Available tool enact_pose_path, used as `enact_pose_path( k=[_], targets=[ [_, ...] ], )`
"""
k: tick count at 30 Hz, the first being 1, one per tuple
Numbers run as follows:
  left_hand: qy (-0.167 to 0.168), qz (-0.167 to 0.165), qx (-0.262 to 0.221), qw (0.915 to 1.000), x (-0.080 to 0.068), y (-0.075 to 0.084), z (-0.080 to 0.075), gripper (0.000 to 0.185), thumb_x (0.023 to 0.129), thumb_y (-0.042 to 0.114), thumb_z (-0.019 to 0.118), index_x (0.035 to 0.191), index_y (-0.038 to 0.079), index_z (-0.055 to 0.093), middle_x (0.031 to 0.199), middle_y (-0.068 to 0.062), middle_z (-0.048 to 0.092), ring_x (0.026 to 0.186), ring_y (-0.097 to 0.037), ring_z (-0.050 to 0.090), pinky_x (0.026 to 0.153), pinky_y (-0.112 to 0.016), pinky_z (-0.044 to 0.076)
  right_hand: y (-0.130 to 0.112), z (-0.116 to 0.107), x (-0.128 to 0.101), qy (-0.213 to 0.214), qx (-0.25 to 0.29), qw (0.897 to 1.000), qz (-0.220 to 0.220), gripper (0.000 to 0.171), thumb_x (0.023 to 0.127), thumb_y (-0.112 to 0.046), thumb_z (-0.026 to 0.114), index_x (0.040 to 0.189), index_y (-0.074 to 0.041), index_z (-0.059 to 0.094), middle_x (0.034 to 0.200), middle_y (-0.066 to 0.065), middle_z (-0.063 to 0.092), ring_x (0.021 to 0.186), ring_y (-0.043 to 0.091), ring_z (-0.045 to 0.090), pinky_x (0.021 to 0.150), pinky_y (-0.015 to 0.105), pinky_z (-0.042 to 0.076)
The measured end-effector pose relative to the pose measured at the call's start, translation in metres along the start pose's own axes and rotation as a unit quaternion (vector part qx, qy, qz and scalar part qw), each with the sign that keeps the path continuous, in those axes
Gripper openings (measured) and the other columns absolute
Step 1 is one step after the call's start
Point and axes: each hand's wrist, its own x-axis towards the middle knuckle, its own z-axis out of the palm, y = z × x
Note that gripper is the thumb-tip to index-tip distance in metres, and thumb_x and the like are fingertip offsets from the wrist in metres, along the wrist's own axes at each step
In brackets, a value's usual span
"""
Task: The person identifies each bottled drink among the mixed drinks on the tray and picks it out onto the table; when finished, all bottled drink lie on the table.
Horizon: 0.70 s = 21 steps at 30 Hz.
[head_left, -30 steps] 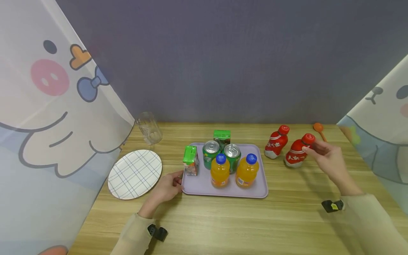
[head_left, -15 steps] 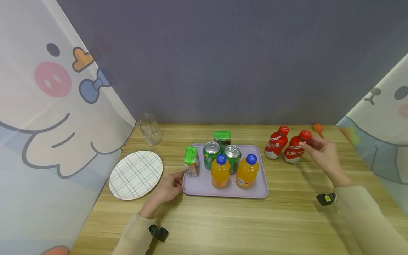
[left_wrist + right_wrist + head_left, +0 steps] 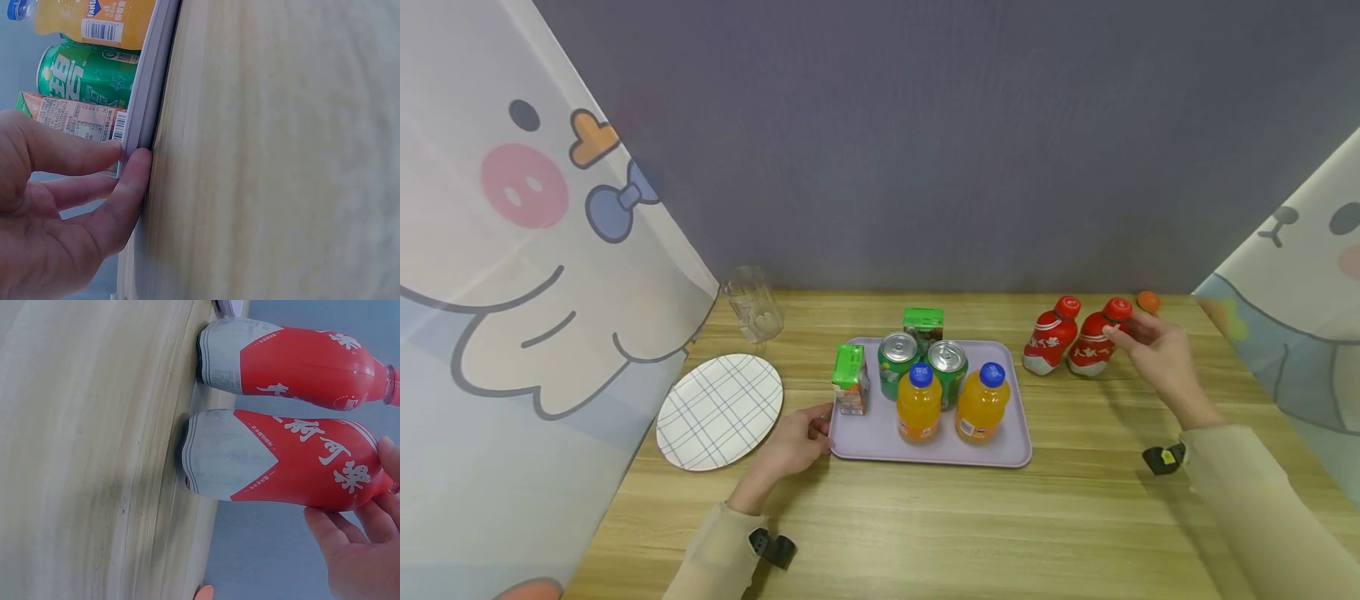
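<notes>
A lilac tray carries two green juice cartons, two green cans and two orange drink bottles. My left hand pinches the tray's left edge; the left wrist view shows its fingers against the tray rim. To the right of the tray two red bottles stand side by side. My right hand grips the right-hand red bottle by its neck, below the red cap. In the right wrist view its fingertips touch that bottle, with the other red bottle beside it.
A checked plate lies left of the tray, and an empty glass stands behind it. An orange spoon lies at the far right, behind my right hand. Printed curtains close off both sides of the wooden table.
My right hand has slid the right-hand red bottle back and to the left until it stands close beside the other one. The left hand and the tray have stayed put.
</notes>
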Motion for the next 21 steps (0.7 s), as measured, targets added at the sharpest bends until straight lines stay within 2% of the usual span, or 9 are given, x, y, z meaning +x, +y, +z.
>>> enact_pose_path(
  k=[4,7,9,11,15,17,21],
  targets=[
    [0.001,0.001,0.004,1.0,-0.001,0.0,0.0,0.06,0.073,-0.005,0.066,0.131,-0.001,0.051,0.084,-0.003,0.059,0.073,-0.012,0.055,0.058,-0.023,0.047,0.003,0.002,0.003,0.012,0.013,1.0,0.0,0.063,0.086,-0.031,0.065,0.135,0.004,0.045,0.126,0.008,0.056,0.089,-0.018,0.05,0.071,0.002,0.043],
    [-0.001,0.003,0.007,1.0,0.0,0.0,0.0,0.06,0.074,-0.004,0.066,0.131,-0.001,0.051,0.084,-0.003,0.059,0.073,-0.012,0.055,0.058,-0.022,0.047,0.006,0.004,0.004,0.028,0.028,0.999,-0.007,0.06,0.085,-0.028,0.067,0.133,0.003,0.048,0.112,-0.015,0.06,0.086,-0.019,0.05,0.071,0.002,0.043],
    [-0.001,0.004,0.009,1.0,0.0,0.0,0.0,0.059,0.074,-0.003,0.066,0.131,-0.001,0.051,0.084,-0.003,0.059,0.073,-0.012,0.055,0.058,-0.022,0.047,0.007,0.006,0.006,0.037,0.03,0.999,-0.011,0.058,0.085,-0.027,0.068,0.132,0.002,0.051,0.104,-0.022,0.06,0.086,-0.019,0.051,0.07,0.002,0.043],
    [0.0,0.003,0.009,1.0,0.001,0.0,0.0,0.06,0.074,-0.003,0.067,0.132,-0.001,0.051,0.084,-0.003,0.059,0.073,-0.012,0.055,0.058,-0.022,0.047,0.006,0.006,0.006,0.039,0.02,0.999,-0.005,0.058,0.085,-0.03,0.068,0.132,0.0,0.051,0.105,-0.021,0.06,0.088,-0.018,0.05,0.071,0.002,0.042],
    [0.002,0.001,0.009,1.0,0.001,0.0,0.0,0.059,0.074,-0.003,0.067,0.131,-0.001,0.051,0.083,-0.003,0.059,0.073,-0.012,0.056,0.058,-0.022,0.047,0.001,0.002,0.004,0.024,0.008,1.0,0.016,0.065,0.085,-0.035,0.066,0.138,-0.004,0.045,0.131,0.006,0.055,0.105,-0.007,0.052,0.074,0.001,0.041],
    [0.003,0.0,0.009,1.0,0.001,0.0,0.0,0.059,0.074,-0.003,0.067,0.131,-0.001,0.051,0.083,-0.003,0.059,0.073,-0.012,0.056,0.058,-0.022,0.047,-0.004,-0.001,0.001,0.029,0.01,0.999,0.023,0.065,0.086,-0.035,0.065,0.14,-0.005,0.043,0.136,0.014,0.049,0.108,-0.007,0.052,0.075,0.001,0.04],
    [0.003,0.001,0.008,1.0,0.001,0.0,0.0,0.059,0.074,-0.003,0.067,0.131,-0.002,0.051,0.083,-0.002,0.059,0.073,-0.012,0.055,0.058,-0.022,0.047,-0.013,-0.006,-0.007,0.077,0.031,0.996,0.009,0.057,0.086,-0.029,0.066,0.135,-0.005,0.05,0.129,0.002,0.058,0.097,-0.013,0.053,0.074,0.001,0.041]
  ],
)
